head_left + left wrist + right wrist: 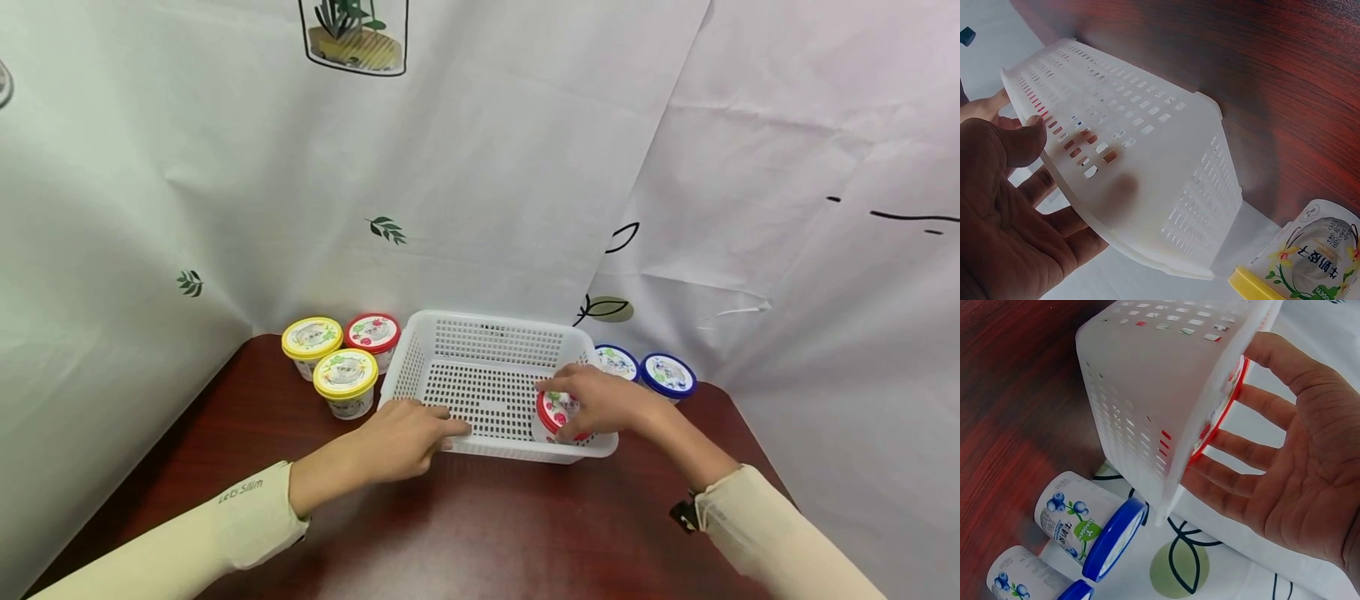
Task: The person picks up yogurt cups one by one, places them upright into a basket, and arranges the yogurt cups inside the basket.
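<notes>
A white plastic basket with slotted walls stands on the table. My left hand holds its front left rim; in the left wrist view the thumb lies against the outer wall and the fingers pass behind the rim. Inside the basket's front right corner sits a red-lidded tub. My right hand grips this tub from above, with thumb and fingers at opposite sides of its lid. From the right wrist, the red lid shows just above the rim, while the basket wall hides most of the tub's body.
Left of the basket stand two yellow-lidded tubs and another red-lidded tub. Two blue-lidded tubs with blueberry prints stand behind its right side. A white printed cloth hangs behind the dark red wooden table.
</notes>
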Demonstrator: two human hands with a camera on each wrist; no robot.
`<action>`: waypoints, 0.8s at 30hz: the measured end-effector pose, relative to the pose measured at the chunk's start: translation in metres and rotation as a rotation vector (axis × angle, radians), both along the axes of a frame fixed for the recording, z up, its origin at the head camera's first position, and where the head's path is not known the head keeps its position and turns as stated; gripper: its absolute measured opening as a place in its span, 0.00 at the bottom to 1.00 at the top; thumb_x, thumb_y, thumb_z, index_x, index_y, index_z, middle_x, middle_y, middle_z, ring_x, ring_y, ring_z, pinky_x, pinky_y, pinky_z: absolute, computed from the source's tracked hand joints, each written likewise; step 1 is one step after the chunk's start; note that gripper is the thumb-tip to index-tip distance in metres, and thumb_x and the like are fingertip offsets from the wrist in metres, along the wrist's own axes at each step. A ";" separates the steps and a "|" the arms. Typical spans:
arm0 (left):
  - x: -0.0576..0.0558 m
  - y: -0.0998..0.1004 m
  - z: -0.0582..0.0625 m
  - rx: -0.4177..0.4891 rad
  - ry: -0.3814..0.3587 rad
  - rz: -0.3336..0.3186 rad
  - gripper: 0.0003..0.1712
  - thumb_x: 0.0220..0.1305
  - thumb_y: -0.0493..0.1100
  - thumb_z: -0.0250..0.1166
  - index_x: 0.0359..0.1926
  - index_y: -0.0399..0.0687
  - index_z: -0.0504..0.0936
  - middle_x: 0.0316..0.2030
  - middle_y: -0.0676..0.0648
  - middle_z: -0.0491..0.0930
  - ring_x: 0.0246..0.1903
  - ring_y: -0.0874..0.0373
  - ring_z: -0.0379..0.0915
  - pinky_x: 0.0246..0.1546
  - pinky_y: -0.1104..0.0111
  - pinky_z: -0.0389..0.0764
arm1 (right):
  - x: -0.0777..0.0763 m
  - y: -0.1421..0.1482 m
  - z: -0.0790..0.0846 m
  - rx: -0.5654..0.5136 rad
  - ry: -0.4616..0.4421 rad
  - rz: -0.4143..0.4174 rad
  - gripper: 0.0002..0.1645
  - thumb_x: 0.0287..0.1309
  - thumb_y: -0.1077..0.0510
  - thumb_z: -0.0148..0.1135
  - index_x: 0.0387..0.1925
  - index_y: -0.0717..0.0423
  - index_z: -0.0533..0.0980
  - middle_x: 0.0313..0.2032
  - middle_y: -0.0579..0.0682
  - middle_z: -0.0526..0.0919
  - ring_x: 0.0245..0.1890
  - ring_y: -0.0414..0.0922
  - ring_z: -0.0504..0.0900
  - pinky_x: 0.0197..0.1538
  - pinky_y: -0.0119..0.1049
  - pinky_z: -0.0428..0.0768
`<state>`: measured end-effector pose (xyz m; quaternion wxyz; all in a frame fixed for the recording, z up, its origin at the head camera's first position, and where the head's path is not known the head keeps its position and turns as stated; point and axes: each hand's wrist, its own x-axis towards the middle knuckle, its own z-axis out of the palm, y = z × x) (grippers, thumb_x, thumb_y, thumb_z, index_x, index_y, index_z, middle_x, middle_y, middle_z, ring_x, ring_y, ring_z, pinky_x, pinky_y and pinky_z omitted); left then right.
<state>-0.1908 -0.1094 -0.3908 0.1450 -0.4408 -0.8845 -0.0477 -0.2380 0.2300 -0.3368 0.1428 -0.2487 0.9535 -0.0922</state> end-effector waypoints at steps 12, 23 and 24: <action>-0.001 0.000 -0.001 -0.004 0.018 0.002 0.15 0.69 0.41 0.75 0.52 0.64 0.90 0.28 0.54 0.80 0.20 0.55 0.71 0.21 0.68 0.66 | 0.000 -0.005 -0.006 0.023 -0.007 0.007 0.48 0.56 0.48 0.86 0.78 0.46 0.79 0.73 0.60 0.80 0.67 0.56 0.80 0.65 0.56 0.85; 0.000 0.000 0.001 -0.008 0.018 0.001 0.15 0.68 0.41 0.75 0.52 0.64 0.90 0.28 0.53 0.81 0.21 0.54 0.72 0.21 0.68 0.66 | 0.001 -0.008 -0.007 0.029 -0.043 -0.011 0.48 0.59 0.46 0.84 0.80 0.45 0.77 0.77 0.60 0.77 0.73 0.61 0.76 0.70 0.64 0.82; 0.000 0.000 0.000 -0.007 0.019 0.000 0.15 0.68 0.41 0.75 0.52 0.64 0.89 0.28 0.53 0.81 0.21 0.54 0.73 0.21 0.68 0.67 | 0.001 -0.008 -0.007 0.027 -0.046 -0.016 0.48 0.60 0.46 0.84 0.80 0.45 0.77 0.78 0.60 0.77 0.74 0.62 0.75 0.71 0.65 0.81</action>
